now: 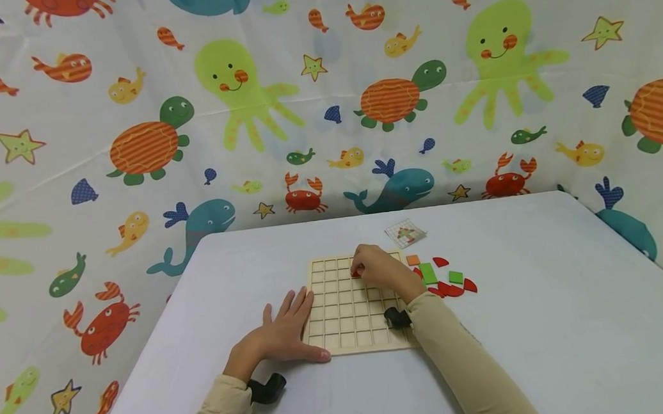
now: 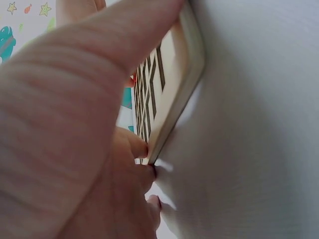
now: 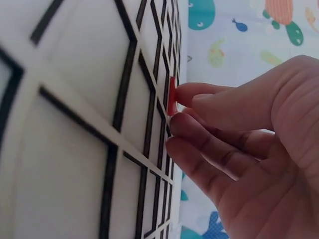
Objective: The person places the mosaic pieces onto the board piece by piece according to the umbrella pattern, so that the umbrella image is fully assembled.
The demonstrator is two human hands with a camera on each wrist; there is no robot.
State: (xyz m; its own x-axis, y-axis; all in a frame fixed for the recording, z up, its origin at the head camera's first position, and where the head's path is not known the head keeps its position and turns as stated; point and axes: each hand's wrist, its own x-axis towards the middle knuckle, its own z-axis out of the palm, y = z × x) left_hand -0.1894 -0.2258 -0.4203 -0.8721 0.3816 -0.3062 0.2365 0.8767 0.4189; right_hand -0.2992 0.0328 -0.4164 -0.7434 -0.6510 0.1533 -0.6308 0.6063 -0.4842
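Note:
A square wooden grid board (image 1: 340,325) lies flat on the table. My left hand (image 1: 285,331) rests at its left side with fingers spread, fingertips on the left edge and thumb along the near left corner. My right hand (image 1: 383,271) is over the far part of the board and pinches a small red piece (image 3: 172,95) between thumb and fingertips. In the right wrist view the red piece stands right at the grid's surface, with the other fingertips close to the grid bars. Most of the piece is hidden behind the fingers in the head view.
Right of the board lie several loose pieces: red quarter-round ones (image 1: 451,290), a green rectangle (image 1: 428,273), a green square (image 1: 456,277) and an orange square (image 1: 413,260). A pattern card (image 1: 405,232) lies behind the board. A printed sea-animal curtain (image 1: 315,144) hangs beyond the white table (image 1: 546,307).

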